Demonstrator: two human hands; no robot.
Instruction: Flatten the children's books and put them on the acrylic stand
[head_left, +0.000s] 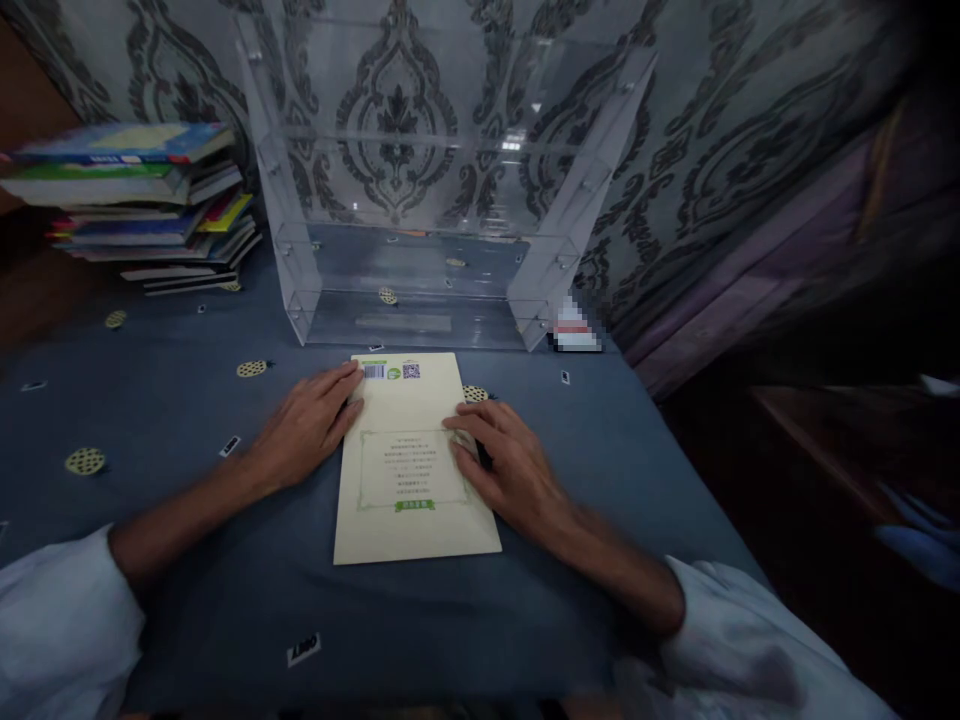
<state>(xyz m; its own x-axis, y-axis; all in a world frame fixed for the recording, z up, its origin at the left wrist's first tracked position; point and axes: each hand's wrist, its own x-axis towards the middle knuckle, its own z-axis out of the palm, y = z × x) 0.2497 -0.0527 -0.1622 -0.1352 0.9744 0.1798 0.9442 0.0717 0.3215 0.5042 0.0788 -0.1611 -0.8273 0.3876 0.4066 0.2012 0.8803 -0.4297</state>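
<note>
A cream-coloured thin book [409, 535] lies flat on the cloth, back cover up. Its barcode and QR code are at the far end, and the green-framed print reads upside down from here. Along the book's left edge rests my left hand [307, 420], fingers stretched forward, thumb near the edge. My right hand [514, 465] lies at the right edge with its fingertips on the cover. Neither hand is wrapped round the book. Just beyond the book stands a clear acrylic rack [427, 335] with sloping sides and several tiers.
At the far left is a stack of books [150, 200], unevenly piled. A blurred white and red item [576, 325] sits beside the rack's right foot. The blue patterned tablecloth [225, 590] ends at a slanting right edge. Patterned wallpaper [397, 110] rises behind the rack.
</note>
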